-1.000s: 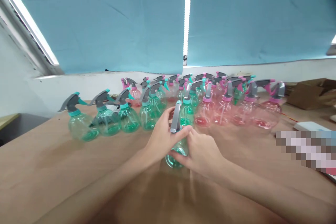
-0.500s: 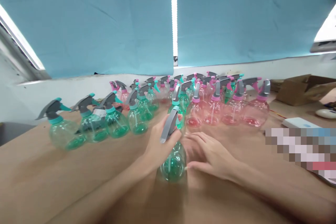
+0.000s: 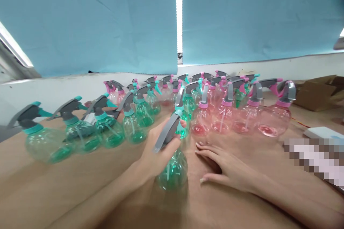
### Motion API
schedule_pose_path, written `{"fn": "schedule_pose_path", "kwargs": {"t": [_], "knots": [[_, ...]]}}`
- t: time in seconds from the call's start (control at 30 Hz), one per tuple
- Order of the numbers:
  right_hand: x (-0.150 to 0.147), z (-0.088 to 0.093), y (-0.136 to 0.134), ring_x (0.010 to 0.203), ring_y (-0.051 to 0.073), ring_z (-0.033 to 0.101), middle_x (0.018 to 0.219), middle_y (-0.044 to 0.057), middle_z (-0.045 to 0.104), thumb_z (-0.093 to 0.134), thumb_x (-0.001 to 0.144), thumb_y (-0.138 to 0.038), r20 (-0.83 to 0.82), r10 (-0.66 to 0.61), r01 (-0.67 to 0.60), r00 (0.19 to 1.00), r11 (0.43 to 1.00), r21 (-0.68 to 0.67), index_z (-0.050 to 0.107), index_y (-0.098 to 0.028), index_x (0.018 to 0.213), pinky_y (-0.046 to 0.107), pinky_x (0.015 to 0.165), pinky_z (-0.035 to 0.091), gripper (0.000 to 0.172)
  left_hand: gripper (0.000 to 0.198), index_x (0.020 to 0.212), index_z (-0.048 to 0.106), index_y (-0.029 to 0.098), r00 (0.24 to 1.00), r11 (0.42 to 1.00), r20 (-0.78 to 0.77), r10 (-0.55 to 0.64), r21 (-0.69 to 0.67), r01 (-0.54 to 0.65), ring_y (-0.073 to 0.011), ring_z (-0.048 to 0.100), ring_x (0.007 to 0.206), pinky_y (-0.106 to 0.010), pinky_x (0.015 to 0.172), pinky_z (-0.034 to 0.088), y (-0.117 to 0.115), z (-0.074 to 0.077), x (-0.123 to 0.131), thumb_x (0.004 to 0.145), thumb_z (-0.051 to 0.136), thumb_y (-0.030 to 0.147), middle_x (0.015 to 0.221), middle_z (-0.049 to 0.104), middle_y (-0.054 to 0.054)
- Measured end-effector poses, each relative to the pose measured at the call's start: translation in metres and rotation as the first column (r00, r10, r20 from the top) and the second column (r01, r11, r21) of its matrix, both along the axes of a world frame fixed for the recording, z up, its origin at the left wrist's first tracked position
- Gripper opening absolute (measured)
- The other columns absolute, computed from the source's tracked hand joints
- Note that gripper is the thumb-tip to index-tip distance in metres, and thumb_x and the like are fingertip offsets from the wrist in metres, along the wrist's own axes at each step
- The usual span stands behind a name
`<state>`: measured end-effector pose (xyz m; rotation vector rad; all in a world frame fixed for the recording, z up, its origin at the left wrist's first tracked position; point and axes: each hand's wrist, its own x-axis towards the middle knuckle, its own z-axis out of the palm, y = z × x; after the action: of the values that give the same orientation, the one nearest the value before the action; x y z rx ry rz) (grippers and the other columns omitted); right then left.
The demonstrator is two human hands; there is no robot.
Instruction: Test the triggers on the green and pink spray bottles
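My left hand (image 3: 158, 150) is wrapped round the neck of a green spray bottle (image 3: 173, 173) with a grey head. The bottle is close in front of me, slightly tilted; whether its base touches the table I cannot tell. Just right of it my right hand (image 3: 225, 166) rests on the brown table (image 3: 215, 205), fingers spread, holding nothing. Beyond the held bottle stands another green spray bottle (image 3: 184, 123), partly hidden by my left hand. Nearest ahead of my right hand is a pink spray bottle (image 3: 201, 123).
Several green spray bottles (image 3: 109, 130) form a slanting row at left. More pink ones (image 3: 274, 120) stand at right, with mixed colours behind. A cardboard box (image 3: 313, 94), a white flat object (image 3: 322, 133) and a pixelated patch lie far right. Blue cloth (image 3: 107, 25) hangs behind.
My right hand has moved right, away from the green spray bottle. My left hand still grips the bottle, its head tilted a little more to the left. The view has come closer to the rows.
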<state>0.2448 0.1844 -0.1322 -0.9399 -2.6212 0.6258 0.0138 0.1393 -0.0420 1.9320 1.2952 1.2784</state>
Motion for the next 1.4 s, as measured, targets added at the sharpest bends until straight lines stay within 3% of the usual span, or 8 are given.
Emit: {"fn": "schedule_pose_path", "kwargs": {"t": [0.13, 0.3, 0.37, 0.57, 0.73, 1.07, 1.27, 1.4], "knots": [[0.002, 0.0, 0.0, 0.139, 0.03, 0.033, 0.15, 0.011, 0.038, 0.055, 0.08, -0.068, 0.025, -0.002, 0.002, 1.0, 1.0, -0.011, 0.047, -0.021, 0.139, 0.051, 0.112, 0.03, 0.076, 0.017, 0.088, 0.059, 0.018, 1.0, 0.999, 0.007, -0.03, -0.018, 0.03, -0.0168, 0.056, 0.068, -0.03, 0.062, 0.046, -0.002, 0.003, -0.001, 0.076, 0.047, 0.02, 0.082, 0.06, -0.002], [0.003, 0.003, -0.001, 0.139, 0.032, 0.033, 0.151, 0.01, 0.036, 0.054, 0.08, -0.067, 0.047, -0.009, 0.01, 0.999, 0.999, -0.034, 0.044, -0.021, 0.141, 0.053, 0.112, 0.029, 0.077, 0.01, 0.079, 0.055, 0.019, 0.998, 0.998, 0.006, -0.059, 0.003, 0.059, -0.0174, 0.054, 0.073, -0.029, 0.064, 0.042, -0.006, 0.006, -0.001, 0.075, 0.047, 0.018, 0.078, 0.057, 0.0], [0.004, 0.004, -0.001, 0.139, 0.031, 0.032, 0.151, 0.009, 0.036, 0.054, 0.081, -0.067, 0.05, -0.004, 0.006, 0.999, 0.999, -0.046, 0.042, -0.021, 0.143, 0.053, 0.112, 0.029, 0.078, 0.01, 0.083, 0.056, 0.019, 0.998, 0.998, -0.004, -0.063, -0.014, 0.062, -0.0163, 0.052, 0.069, -0.029, 0.063, 0.041, -0.007, 0.005, -0.001, 0.077, 0.048, 0.018, 0.078, 0.056, 0.0], [0.006, 0.004, 0.001, 0.141, 0.029, 0.028, 0.153, 0.007, 0.032, 0.051, 0.083, -0.067, 0.065, 0.017, -0.014, 0.998, 0.998, -0.056, 0.037, -0.022, 0.145, 0.051, 0.114, 0.026, 0.078, 0.029, 0.116, 0.059, 0.024, 0.997, 0.998, 0.05, -0.059, -0.028, 0.06, -0.0146, 0.049, 0.063, -0.029, 0.065, 0.044, -0.007, -0.005, -0.002, 0.088, 0.052, 0.025, 0.076, 0.052, 0.002], [0.006, 0.005, 0.001, 0.142, 0.028, 0.027, 0.153, 0.006, 0.031, 0.05, 0.083, -0.067, 0.067, 0.02, -0.016, 0.998, 0.998, -0.066, 0.036, -0.022, 0.145, 0.051, 0.115, 0.024, 0.077, 0.03, 0.12, 0.059, 0.026, 0.998, 0.998, 0.027, -0.053, -0.013, 0.054, -0.0154, 0.051, 0.07, -0.029, 0.066, 0.044, -0.006, -0.006, -0.003, 0.09, 0.052, 0.025, 0.084, 0.055, 0.0], [0.004, 0.005, -0.002, 0.14, 0.03, 0.03, 0.151, 0.008, 0.037, 0.053, 0.084, -0.064, 0.019, 0.025, -0.025, 1.0, 1.0, -0.011, 0.038, -0.023, 0.145, 0.052, 0.114, 0.026, 0.075, 0.031, 0.119, 0.058, 0.024, 0.999, 0.999, 0.02, -0.046, -0.024, 0.047, -0.0152, 0.051, 0.062, -0.03, 0.066, 0.044, -0.006, -0.005, -0.002, 0.09, 0.05, 0.024, 0.067, 0.05, 0.004], [-0.003, 0.005, -0.003, 0.141, 0.031, 0.026, 0.153, 0.01, 0.031, 0.05, 0.085, -0.064, 0.065, 0.067, -0.071, 0.996, 0.995, 0.064, 0.031, -0.02, 0.148, 0.053, 0.115, 0.023, 0.079, 0.031, 0.119, 0.059, 0.022, 0.999, 0.999, 0.007, -0.05, -0.002, 0.05, -0.0167, 0.056, 0.075, -0.029, 0.068, 0.045, -0.004, -0.005, -0.003, 0.089, 0.051, 0.024, 0.093, 0.062, -0.001], [-0.009, 0.004, -0.001, 0.14, 0.027, 0.03, 0.15, 0.007, 0.038, 0.039, 0.095, -0.053, 0.039, 0.05, -0.053, 0.998, 0.996, 0.078, 0.04, -0.022, 0.144, 0.05, 0.115, 0.025, 0.058, 0.03, 0.117, 0.059, 0.021, 0.998, 0.999, 0.026, -0.05, 0.0, 0.05, -0.0195, 0.061, 0.087, -0.031, 0.077, 0.048, -0.004, -0.004, -0.002, 0.089, 0.051, 0.024, 0.102, 0.065, -0.004]]}}
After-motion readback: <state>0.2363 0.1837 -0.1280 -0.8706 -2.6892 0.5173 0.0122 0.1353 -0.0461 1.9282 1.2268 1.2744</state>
